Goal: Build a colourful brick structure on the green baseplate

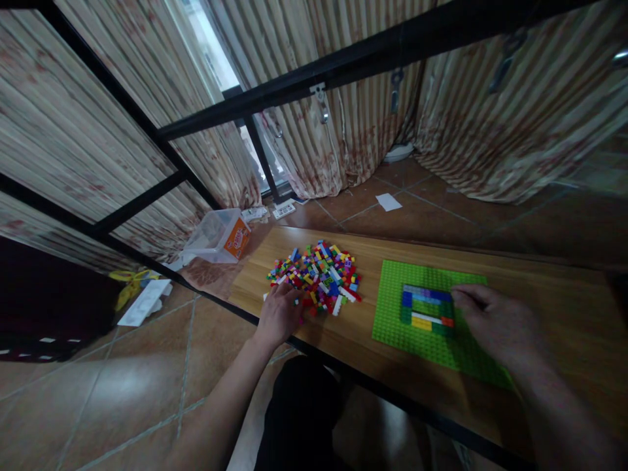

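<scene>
A pile of small coloured bricks (316, 275) lies on a wooden table (540, 288). My left hand (279, 313) rests at the pile's near left edge with its fingers curled into the bricks; what it holds is hidden. A bright green baseplate (392, 307) lies to the right of the pile. On it stands a low rectangular build (426, 309) of blue, purple, green, yellow, white and red bricks. My right hand (493, 322) lies on the plate at the build's right side, fingers pinched together at the build's upper right corner.
A clear plastic tub (219, 235) with an orange label lies tipped on the tiled floor left of the table. Papers (389, 201) and a white flat piece (145, 302) lie on the floor. Striped curtains and black metal bars surround the table.
</scene>
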A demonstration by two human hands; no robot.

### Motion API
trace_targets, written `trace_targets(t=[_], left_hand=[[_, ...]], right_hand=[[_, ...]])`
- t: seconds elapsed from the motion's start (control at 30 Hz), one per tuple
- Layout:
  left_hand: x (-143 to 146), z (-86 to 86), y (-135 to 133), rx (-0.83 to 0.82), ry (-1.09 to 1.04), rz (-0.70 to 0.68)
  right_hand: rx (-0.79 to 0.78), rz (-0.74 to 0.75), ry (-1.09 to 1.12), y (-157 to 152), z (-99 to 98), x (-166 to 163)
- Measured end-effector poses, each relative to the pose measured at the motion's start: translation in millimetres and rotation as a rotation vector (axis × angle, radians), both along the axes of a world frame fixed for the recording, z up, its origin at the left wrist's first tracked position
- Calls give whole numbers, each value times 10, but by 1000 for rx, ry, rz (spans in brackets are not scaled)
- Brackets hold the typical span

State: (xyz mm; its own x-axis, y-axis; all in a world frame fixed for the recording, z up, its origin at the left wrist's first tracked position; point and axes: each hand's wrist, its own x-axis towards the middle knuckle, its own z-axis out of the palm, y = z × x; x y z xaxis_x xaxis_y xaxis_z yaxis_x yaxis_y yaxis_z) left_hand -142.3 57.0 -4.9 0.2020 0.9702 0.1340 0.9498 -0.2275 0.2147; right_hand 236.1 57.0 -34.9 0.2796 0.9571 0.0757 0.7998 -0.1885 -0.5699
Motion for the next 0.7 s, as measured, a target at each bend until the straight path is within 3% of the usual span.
trace_targets(t=[0.4, 0.57, 0.7], left_hand=[[145, 31, 116, -74, 156, 23], [274, 286, 59, -25, -21, 122], [758, 382, 86, -72, -244, 45]], right_hand=[[10, 5, 0, 10, 3, -57], [35, -11, 3, 7, 42, -35], [55, -23, 18, 8, 70, -2]])
